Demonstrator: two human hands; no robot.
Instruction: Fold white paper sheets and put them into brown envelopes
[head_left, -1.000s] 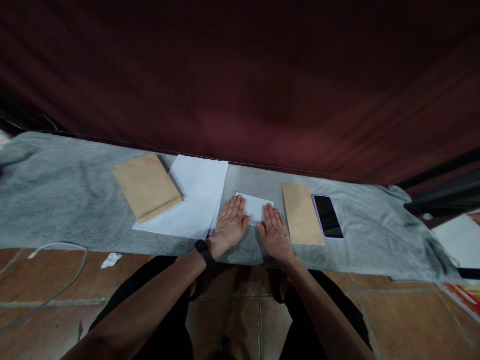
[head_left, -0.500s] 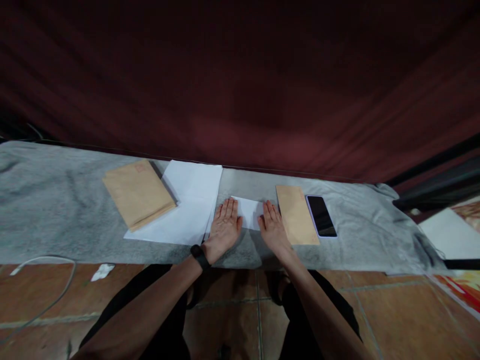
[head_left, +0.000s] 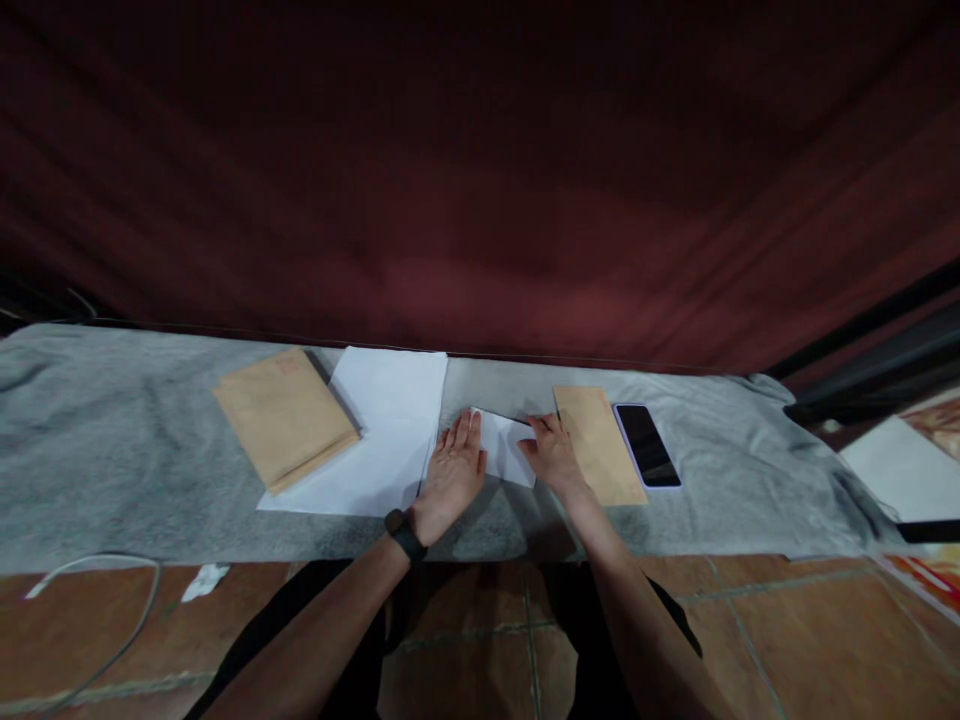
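A white sheet of paper [head_left: 504, 446], folded to a small rectangle, lies on the grey cloth between my hands. My left hand [head_left: 456, 465] rests flat on its left end, fingers stretched out and close together. At the paper's upper right corner, my right hand [head_left: 553, 452] has its fingers bent around the edge, with the thumb over the top face. The far edge of the paper looks slightly raised there. Just right of this hand lies a single brown envelope [head_left: 604, 455], partly covered by the hand.
Left of my hands, a stack of brown envelopes [head_left: 289, 420] overlaps white paper sheets [head_left: 390, 440]. A phone [head_left: 646, 445] lies beyond the single envelope. The grey cloth [head_left: 135, 450] covers the narrow surface, backed by a dark red curtain [head_left: 480, 230]. A white cable [head_left: 146, 610] lies on the tiled floor.
My right hand has gone from lying flat at the paper's right end to bent fingers at its upper corner. The left hand stays flat. The view has tilted slightly upward.
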